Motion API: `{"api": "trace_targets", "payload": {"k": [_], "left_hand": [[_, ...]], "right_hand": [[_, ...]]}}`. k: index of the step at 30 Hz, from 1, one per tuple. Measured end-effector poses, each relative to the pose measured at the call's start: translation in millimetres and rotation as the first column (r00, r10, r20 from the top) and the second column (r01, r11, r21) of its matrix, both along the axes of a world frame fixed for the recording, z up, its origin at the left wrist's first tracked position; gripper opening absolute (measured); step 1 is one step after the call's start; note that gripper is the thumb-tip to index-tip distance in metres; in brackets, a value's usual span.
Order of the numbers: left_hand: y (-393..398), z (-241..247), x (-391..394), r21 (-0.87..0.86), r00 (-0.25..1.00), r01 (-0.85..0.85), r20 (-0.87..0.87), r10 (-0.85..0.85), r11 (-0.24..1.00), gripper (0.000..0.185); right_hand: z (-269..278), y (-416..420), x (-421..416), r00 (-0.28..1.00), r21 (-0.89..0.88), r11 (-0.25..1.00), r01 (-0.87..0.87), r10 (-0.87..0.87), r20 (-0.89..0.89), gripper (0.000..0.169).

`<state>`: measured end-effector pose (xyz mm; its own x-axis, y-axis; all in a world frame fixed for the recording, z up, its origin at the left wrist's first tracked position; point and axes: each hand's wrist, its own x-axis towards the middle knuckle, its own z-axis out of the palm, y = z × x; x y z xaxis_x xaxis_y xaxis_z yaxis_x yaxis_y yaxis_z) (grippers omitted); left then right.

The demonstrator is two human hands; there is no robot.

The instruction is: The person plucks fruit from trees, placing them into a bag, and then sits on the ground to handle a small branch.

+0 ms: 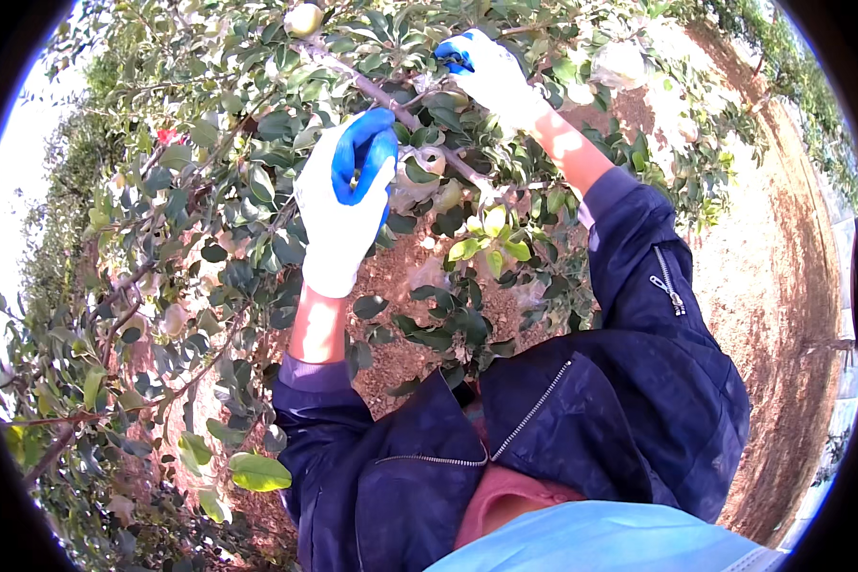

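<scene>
My left hand (347,193), in a white glove with a blue-coated palm, is beside a grey-brown branch (372,89) of a leafy fruit tree. Its fingers curl towards the thumb, and leaves show through the gap; whether they pinch anything is unclear. Higher and to the right, my right hand (490,75) wears a matching glove. The blue fingertips bend in among the leaves, and what they touch is hidden. Between and below the hands, a pale apple (429,161) hangs partly behind a leaf, with clear plastic film (411,187) around it. Another pale apple (304,19) sits at the top.
A film-wrapped fruit (618,66) hangs right of my right hand. Thin bare branches (118,289) cross the left side. Bright green leaves (493,239) stick out below the main branch. Reddish-brown soil (772,322) lies beneath and to the right.
</scene>
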<state>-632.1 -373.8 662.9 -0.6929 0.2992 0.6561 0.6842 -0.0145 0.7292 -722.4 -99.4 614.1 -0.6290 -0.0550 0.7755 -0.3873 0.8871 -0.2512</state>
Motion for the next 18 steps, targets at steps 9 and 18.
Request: {"api": "trace_targets", "payload": {"k": [9,18], "left_hand": [[106.2,5.5,-139.1,-0.494,0.733,-0.54,-0.674,0.092,0.682,0.046],[110.2,-9.8,-156.7,-0.446,0.739,-0.525,-0.662,0.127,0.725,0.029]], "right_hand": [[-1.9,-1.1,-5.2,1.0,-0.078,0.997,-0.023,0.023,-0.002,0.04],[-1.7,7.1,3.4,0.985,-0.176,0.975,-0.138,0.117,-0.127,0.042]]}}
